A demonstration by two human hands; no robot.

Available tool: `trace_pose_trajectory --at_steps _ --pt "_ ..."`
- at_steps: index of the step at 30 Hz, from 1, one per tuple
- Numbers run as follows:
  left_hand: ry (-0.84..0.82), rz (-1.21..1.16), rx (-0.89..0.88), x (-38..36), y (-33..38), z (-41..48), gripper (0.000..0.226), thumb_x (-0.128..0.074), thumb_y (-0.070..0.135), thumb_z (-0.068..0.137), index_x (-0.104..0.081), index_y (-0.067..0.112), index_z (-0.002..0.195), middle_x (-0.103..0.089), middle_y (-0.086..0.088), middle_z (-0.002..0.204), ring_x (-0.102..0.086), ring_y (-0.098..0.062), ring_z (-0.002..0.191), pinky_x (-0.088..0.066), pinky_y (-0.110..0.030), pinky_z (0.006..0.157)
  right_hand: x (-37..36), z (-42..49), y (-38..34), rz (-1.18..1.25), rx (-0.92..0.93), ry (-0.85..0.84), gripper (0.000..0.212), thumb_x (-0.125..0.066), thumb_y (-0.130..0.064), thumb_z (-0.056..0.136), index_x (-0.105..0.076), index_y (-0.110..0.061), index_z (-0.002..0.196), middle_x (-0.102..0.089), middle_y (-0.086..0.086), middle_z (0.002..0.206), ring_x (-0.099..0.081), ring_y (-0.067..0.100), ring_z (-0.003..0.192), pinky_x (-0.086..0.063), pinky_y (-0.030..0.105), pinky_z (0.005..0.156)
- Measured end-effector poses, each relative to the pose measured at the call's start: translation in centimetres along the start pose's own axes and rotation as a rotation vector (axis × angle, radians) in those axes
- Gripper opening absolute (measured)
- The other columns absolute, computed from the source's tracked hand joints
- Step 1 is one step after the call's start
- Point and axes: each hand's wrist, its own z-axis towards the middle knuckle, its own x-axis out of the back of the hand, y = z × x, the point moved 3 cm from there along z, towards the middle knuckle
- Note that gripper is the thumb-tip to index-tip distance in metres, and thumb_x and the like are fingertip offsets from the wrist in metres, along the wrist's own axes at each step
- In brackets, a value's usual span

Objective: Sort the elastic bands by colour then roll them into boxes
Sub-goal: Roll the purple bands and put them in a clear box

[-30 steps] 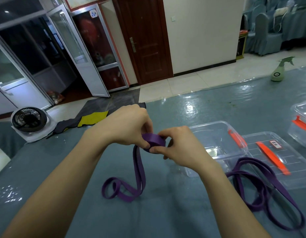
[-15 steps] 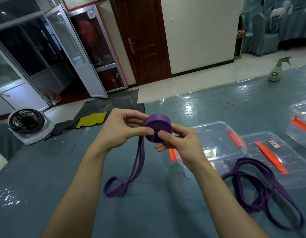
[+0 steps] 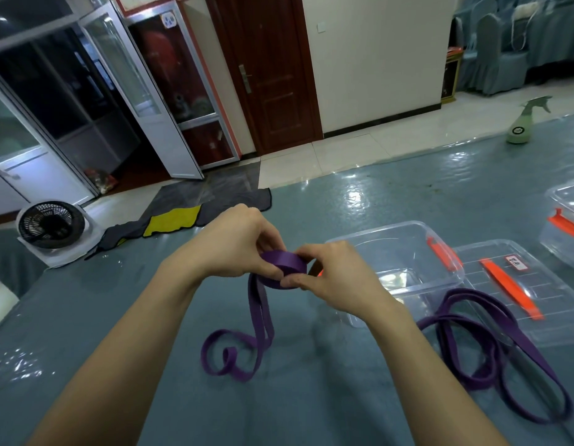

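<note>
A purple elastic band is partly wound into a flat roll (image 3: pixel 284 268) held above the table. My left hand (image 3: pixel 234 244) grips the roll from the left and my right hand (image 3: pixel 334 275) pinches it from the right. The band's unrolled tail (image 3: pixel 244 352) hangs down and loops on the blue-grey table cover. A second purple band (image 3: pixel 491 358) lies loose at the right, partly over a box lid. An open clear plastic box (image 3: pixel 404 249) with orange clips stands just behind my right hand.
A clear lid (image 3: pixel 543 304) with an orange clip lies right of the open box. Another clear box (image 3: pixel 568 220) sits at the right edge. A green spray bottle (image 3: pixel 520 127) stands at the far right of the table. Beyond the far edge are a fan (image 3: pixel 51 230) and floor mats.
The roll has tipped from upright to flat and come down nearer the table. More of the tail now lies looped on the cover. Both hands stay on the roll.
</note>
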Motion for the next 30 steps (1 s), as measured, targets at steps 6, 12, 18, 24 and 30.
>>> trace_pose_trajectory --at_steps 6,12,18,24,30 --pt "-0.047 0.141 -0.035 1.1 1.4 0.0 0.032 -0.096 0.048 0.075 -0.087 0.030 0.100 -0.081 0.016 0.084 -0.075 0.001 0.079 -0.065 -0.033 0.078 0.2 0.1 0.7 0.271 -0.046 0.002 0.026 -0.099 -0.036 0.074 -0.084 -0.024 0.091 -0.077 0.000 0.068 -0.075 0.020 0.063 -0.061 0.041 0.066" --pt "-0.001 0.043 -0.051 0.9 0.7 0.1 0.037 -0.099 0.047 0.073 -0.086 0.032 0.104 -0.082 0.017 0.089 -0.076 0.001 0.084 -0.065 -0.028 0.082 0.3 -0.3 0.9 0.389 -0.071 0.059 0.024 -0.098 -0.024 0.077 -0.086 -0.020 0.097 -0.078 0.006 0.070 -0.078 0.029 0.067 -0.059 0.037 0.061" --pt "0.205 -0.758 0.038 -0.8 -2.9 -1.7 0.042 -0.098 0.021 0.065 -0.086 0.022 0.105 -0.086 -0.002 0.099 -0.084 -0.020 0.094 -0.067 -0.029 0.087 1.8 -0.3 0.3 0.918 -0.091 0.191 0.027 -0.086 0.000 0.080 -0.082 -0.003 0.106 -0.082 0.020 0.088 -0.076 0.028 0.065 -0.067 0.036 0.069" --pt "0.358 -0.893 0.045 -1.7 -2.6 -1.7 0.035 -0.099 0.023 0.065 -0.089 0.026 0.098 -0.086 -0.005 0.098 -0.084 -0.023 0.093 -0.066 -0.027 0.081 0.0 -0.2 0.6 1.088 -0.139 0.161 0.037 -0.081 -0.002 0.081 -0.073 0.007 0.116 -0.079 0.027 0.107 -0.080 0.035 0.078 -0.067 0.034 0.072" --pt "0.062 -0.212 0.051 -1.5 -1.4 -1.3 0.030 -0.102 0.031 0.073 -0.089 0.024 0.099 -0.083 0.009 0.083 -0.080 -0.006 0.080 -0.067 -0.034 0.080 0.2 -0.2 1.4 0.215 -0.111 -0.059 0.065 -0.097 -0.058 0.066 -0.073 -0.044 0.124 -0.077 -0.022 0.110 -0.075 0.017 0.055 -0.054 0.023 0.053"
